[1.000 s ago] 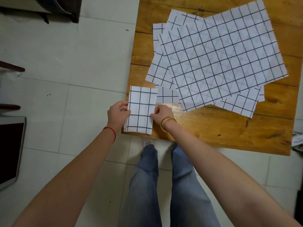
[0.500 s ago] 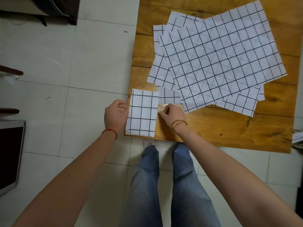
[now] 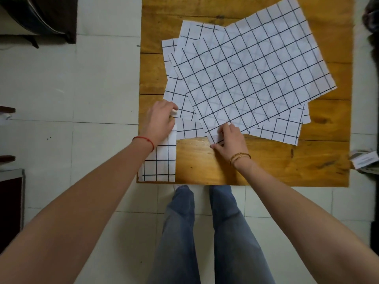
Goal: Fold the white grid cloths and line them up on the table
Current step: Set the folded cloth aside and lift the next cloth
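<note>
Wooden table | folded cloth near-left corner | unfolded pile behind

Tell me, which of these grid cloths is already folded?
The narrow folded cloth at the table's near left corner; the others lie spread open in an overlapping pile.

Both arms reach forward, left hand curled, right hand pinching.

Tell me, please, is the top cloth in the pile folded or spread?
Spread: the top cloth lies flat and full-size on the pile; the right hand pinches its near corner.
</note>
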Tool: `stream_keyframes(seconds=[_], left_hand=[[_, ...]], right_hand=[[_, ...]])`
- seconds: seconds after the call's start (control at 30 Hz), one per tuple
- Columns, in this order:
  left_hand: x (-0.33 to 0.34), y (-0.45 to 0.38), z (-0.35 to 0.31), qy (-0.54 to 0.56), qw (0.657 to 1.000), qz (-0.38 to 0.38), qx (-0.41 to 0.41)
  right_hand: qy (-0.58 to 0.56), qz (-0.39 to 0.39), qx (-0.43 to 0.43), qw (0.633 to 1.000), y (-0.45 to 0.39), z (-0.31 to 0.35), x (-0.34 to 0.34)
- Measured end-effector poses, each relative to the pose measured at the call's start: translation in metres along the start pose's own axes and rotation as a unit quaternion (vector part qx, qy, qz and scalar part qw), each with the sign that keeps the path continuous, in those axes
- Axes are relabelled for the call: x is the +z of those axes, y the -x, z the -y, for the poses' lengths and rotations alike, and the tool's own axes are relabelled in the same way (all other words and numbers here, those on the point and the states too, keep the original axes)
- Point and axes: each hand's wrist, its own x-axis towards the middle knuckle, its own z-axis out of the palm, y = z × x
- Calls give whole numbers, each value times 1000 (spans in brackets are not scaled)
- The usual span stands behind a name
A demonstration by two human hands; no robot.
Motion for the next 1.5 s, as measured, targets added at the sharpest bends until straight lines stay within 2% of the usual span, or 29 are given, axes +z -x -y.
stream_keyframes(seconds=[0.43,0.57,0.7,0.83,0.93,1.1,1.5], left_hand=[[17,-47,-26,-32,997,61,40],[17,-50,-42,-37,994,82,63],[12,-57,-59,-31,996,36,73],[-5,-66,-88,-16,995,13,95],[-27,-68,-115,1,994,-1,108],[-63,-69,-147,39,994,-13,105],[-146,-56,-208,9,994,-37,102]], right_hand=[[-52,-9,-63,997,-19,-21,-11],[-173,-31,-32,984,-23,-26,-38],[-294,-84,5,952,-31,-35,-75],[-340,-112,19,933,-37,-44,-113],[-337,-121,7,934,-34,-46,-139],[-268,-138,-40,953,-26,-50,-182],[-267,-223,-90,933,8,-63,-330]])
